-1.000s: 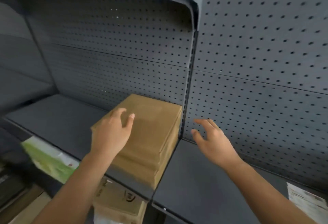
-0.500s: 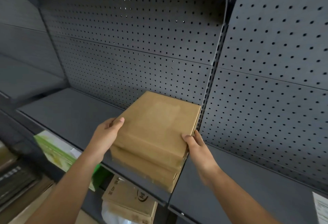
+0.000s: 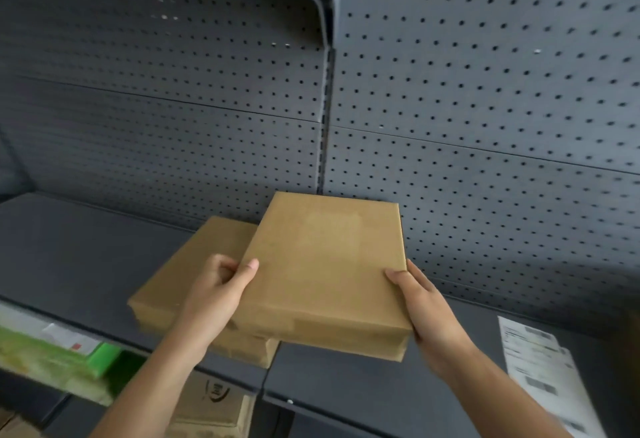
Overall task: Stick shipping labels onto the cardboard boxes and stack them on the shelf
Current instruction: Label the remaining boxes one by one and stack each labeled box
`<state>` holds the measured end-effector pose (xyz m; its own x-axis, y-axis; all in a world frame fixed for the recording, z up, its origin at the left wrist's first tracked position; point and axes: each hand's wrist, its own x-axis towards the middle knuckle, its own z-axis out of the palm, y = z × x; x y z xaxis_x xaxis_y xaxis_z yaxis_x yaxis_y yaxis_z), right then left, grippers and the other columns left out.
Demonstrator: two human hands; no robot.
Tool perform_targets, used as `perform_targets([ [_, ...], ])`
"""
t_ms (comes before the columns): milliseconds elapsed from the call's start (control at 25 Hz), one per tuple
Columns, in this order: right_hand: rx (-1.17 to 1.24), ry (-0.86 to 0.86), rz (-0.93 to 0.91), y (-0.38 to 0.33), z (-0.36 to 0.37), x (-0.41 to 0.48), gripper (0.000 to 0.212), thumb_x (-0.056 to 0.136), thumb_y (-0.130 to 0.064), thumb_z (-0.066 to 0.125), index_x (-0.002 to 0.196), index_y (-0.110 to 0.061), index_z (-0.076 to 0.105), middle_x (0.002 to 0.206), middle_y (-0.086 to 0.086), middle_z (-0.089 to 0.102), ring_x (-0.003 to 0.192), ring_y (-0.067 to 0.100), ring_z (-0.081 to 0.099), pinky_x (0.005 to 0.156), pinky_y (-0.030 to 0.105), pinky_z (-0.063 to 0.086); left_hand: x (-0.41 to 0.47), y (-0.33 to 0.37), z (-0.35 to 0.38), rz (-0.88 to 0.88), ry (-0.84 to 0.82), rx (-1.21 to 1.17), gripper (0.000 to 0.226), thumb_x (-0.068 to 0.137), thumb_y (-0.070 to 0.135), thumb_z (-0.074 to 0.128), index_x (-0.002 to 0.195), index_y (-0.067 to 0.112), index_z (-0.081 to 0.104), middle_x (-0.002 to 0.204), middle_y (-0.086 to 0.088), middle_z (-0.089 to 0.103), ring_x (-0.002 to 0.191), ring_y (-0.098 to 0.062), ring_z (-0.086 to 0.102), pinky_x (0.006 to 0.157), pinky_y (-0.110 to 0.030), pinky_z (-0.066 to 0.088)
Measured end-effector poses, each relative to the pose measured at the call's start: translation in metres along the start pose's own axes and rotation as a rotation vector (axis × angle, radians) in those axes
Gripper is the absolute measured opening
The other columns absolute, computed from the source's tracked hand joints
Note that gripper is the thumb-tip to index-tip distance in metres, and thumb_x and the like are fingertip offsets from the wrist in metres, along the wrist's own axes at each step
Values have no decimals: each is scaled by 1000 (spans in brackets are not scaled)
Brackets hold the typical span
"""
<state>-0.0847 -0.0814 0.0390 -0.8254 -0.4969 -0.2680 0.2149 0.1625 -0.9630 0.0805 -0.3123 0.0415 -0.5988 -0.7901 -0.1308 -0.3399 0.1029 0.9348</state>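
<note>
Two flat cardboard boxes are in the middle of the frame. At the lower left lies a green package (image 3: 52, 358), blurred. To its right, the resting box (image 3: 194, 274) lies on the grey shelf (image 3: 69, 247), in front of the pegboard wall (image 3: 485, 91). There may be a second box under it, but the blur hides this. The held box (image 3: 325, 264) hangs above the shelf, partly over the right part of the resting box and turned a little against it. I see no label on its top face.

The held box looks light and stiff, because it keeps flat while it is carried only near its front corners. The plain cardboard is not slippery, but the thin edges and corners can dent. I think the best hold is on the two side edges, near the front.

The left hand (image 3: 214, 295) grasps the left edge of the held box: the thumb (image 3: 249, 266) lies on top and the other fingers are curled beside and under the edge. The right hand (image 3: 426, 309) holds the right front corner, with the thumb (image 3: 394, 276) pressed on the top face and the palm against the side. Its fingers go under the box, so they are hidden.

At the lower right, the sheets of shipping labels (image 3: 540, 361) lie on the shelf, well apart from both boxes.
</note>
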Motion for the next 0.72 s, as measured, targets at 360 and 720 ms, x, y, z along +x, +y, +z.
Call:
perform_targets([
  [360, 73, 244, 56, 37, -120, -29, 25, 94, -38, 60, 118, -40, 67, 106, -7, 78, 102, 20, 72, 96, 44, 55, -28, 6, 121, 84, -261, 7, 33, 95, 51, 60, 121, 33, 50, 113, 19, 58, 97, -1, 57, 72, -25, 45],
  [720, 52, 273, 107, 89, -155, -30, 39, 86, -43, 65, 125, -39, 64, 112, -10, 75, 104, 15, 71, 100, 41, 53, -38, -28, 160, 47, -346, 141, 46, 93, 58, 57, 131, 33, 51, 114, 17, 63, 101, -8, 62, 84, -37, 53],
])
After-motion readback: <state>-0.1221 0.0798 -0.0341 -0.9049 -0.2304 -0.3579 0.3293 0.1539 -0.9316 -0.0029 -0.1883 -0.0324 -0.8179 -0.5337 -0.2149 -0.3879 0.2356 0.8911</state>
